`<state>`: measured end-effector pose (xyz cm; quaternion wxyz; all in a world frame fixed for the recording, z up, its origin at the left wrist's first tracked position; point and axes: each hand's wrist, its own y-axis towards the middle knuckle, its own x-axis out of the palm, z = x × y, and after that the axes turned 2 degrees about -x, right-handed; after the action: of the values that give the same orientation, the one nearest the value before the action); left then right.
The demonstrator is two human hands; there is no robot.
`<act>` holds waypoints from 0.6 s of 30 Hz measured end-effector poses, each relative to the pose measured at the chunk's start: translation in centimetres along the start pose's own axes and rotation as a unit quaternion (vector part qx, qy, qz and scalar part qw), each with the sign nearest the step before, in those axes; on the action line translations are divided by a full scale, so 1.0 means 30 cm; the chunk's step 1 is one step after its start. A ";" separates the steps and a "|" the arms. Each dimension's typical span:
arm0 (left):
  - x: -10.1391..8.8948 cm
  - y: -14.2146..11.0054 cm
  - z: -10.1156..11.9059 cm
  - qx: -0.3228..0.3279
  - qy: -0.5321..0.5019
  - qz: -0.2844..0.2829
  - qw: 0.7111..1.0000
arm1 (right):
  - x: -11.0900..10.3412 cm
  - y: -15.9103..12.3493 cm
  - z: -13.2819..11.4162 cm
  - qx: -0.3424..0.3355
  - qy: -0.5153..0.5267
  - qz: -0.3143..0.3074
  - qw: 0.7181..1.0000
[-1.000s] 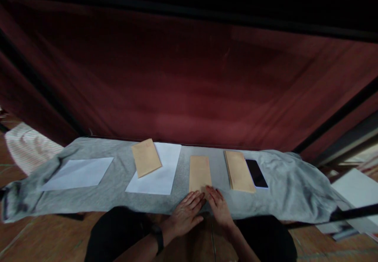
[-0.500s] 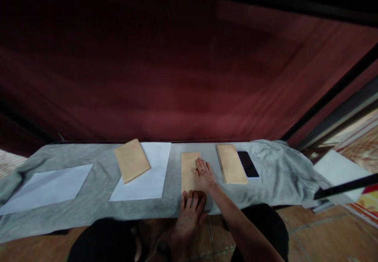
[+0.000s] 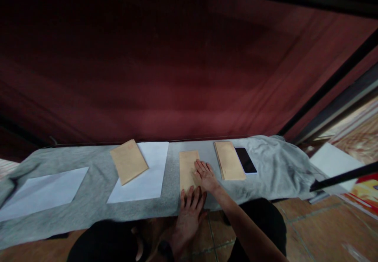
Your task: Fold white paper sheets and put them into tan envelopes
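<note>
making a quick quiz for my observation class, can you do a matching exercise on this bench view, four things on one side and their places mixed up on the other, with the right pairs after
Things
1. phone
2. left hand
3. tilted brown envelope
4. right hand

Places
A. partly over a white sheet
B. flat along the right side of the middle brown envelope
C. just right of the envelope stack
D. at the near end of the middle brown envelope

Right pairs: 1-C, 2-D, 3-A, 4-B

Black wristband (image 3: 165, 250), black legwear (image 3: 102, 242), bare forearms (image 3: 242, 222)
</note>
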<state>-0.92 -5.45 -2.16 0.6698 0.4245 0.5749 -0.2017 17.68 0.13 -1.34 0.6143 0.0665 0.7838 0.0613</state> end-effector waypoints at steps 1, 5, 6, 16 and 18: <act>-0.001 0.002 0.003 -0.004 -0.004 0.001 1.000 | -0.008 -0.042 0.000 -0.020 0.004 -0.001 1.000; -0.005 0.004 0.003 -0.001 -0.012 -0.002 1.000 | -0.048 -0.215 -0.011 -0.081 0.027 -0.001 0.996; -0.006 0.002 -0.001 0.003 -0.013 -0.002 1.000 | -0.058 -0.254 -0.016 -0.088 0.033 -0.001 0.996; -0.047 0.015 -0.062 0.006 -0.094 -0.030 0.995 | -0.092 -0.410 -0.053 -0.122 0.025 0.019 0.992; -0.035 0.064 -0.072 -0.018 -0.097 -0.035 0.994 | -0.095 -0.411 -0.060 -0.118 0.025 0.027 0.992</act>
<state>-1.02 -2.87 -0.49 0.7226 0.3698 0.5254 -0.2550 16.23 -12.55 -0.37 0.5965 0.0138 0.7839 0.1716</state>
